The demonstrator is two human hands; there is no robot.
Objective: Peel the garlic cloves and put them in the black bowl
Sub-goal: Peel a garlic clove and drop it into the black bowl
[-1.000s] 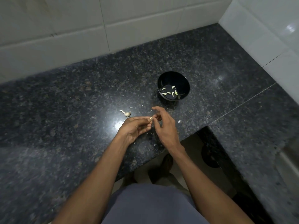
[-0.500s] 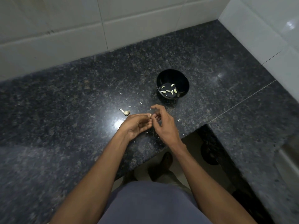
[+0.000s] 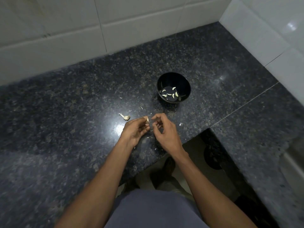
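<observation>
My left hand (image 3: 135, 130) pinches a small pale garlic clove (image 3: 147, 120) at its fingertips, just above the dark granite counter. My right hand (image 3: 164, 130) hovers beside it with curled fingers, a small gap away from the clove; I cannot see anything held in it. The black bowl (image 3: 184, 83) stands a short way beyond the hands and holds several peeled cloves (image 3: 170, 94). One unpeeled clove with a tail (image 3: 125, 117) lies on the counter left of my left hand.
Bits of garlic skin (image 3: 180, 124) are scattered on the granite counter (image 3: 65, 112) around the hands. White tiled walls (image 3: 115, 30) close the back and right. The counter's front edge steps in below my right wrist, with the floor visible beneath.
My right hand has drawn slightly away from the clove, which stays in my left fingertips. The view has shifted a little.
</observation>
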